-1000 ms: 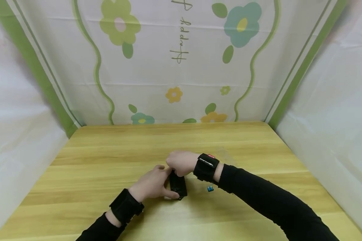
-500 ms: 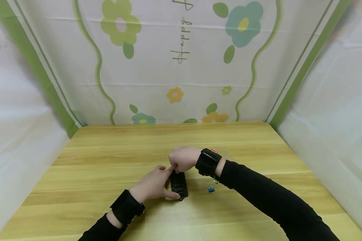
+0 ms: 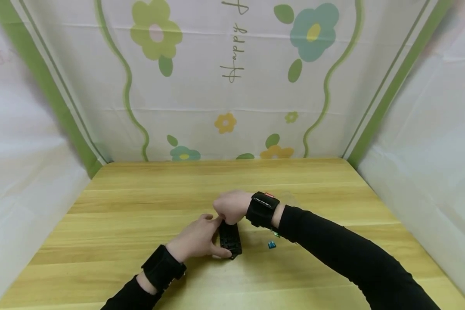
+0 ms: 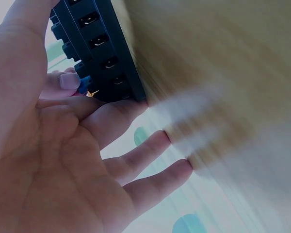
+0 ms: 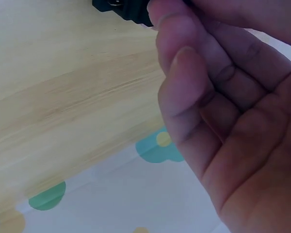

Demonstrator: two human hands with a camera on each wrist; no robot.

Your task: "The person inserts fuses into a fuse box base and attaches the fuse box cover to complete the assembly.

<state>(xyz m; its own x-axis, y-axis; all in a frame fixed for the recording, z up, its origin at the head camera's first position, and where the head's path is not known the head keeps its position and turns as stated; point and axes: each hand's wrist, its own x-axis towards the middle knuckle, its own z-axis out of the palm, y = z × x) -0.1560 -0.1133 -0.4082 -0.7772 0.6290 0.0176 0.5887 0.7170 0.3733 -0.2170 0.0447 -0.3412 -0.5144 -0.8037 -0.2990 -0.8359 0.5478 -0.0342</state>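
Note:
A black oblong plastic block (image 3: 230,241) lies on the wooden table, its length running away from me. Slots with metal contacts line its side in the left wrist view. My left hand (image 3: 195,237) grips it from the left, thumb at the near end and a finger at the far end. Over the far end, my right hand (image 3: 232,207) has its fingers curled, hiding that part of the block. Between its fingertips a small blue piece (image 4: 84,85) peeks out against the block in the left wrist view; most of it is covered.
A small blue piece (image 3: 271,244) lies right of the block, with a small green piece (image 3: 276,234) partly under the right sleeve. Farther back is a flat clear plastic piece (image 3: 290,198). A flower-printed white cloth (image 3: 201,94) hangs behind the table (image 3: 147,193).
My right hand rose slightly off the block's far end half a second ago, then came back down and a little left. My left hand and the block have hardly moved.

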